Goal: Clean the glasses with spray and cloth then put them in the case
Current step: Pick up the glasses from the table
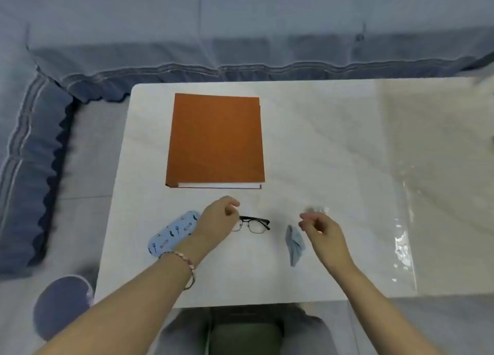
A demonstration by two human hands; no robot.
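Observation:
Black-framed glasses (255, 225) lie on the white table (320, 146) near its front edge. My left hand (216, 221) hovers over their left end with loosely curled fingers and hides that part of the frame. To the left lies a closed light-blue patterned case (171, 234), partly under my wrist. A crumpled blue-grey cloth (294, 245) rests right of the glasses. My right hand (320, 233) is beside the cloth, fingers bent and holding nothing. Just beyond its fingertips sits a small clear blurred object (316, 209), possibly the spray bottle.
An orange book (216, 138) lies flat behind the glasses. A blue-grey sofa (240, 33) wraps around the far and left sides of the table. The table's right part has a glossy cover (441, 167).

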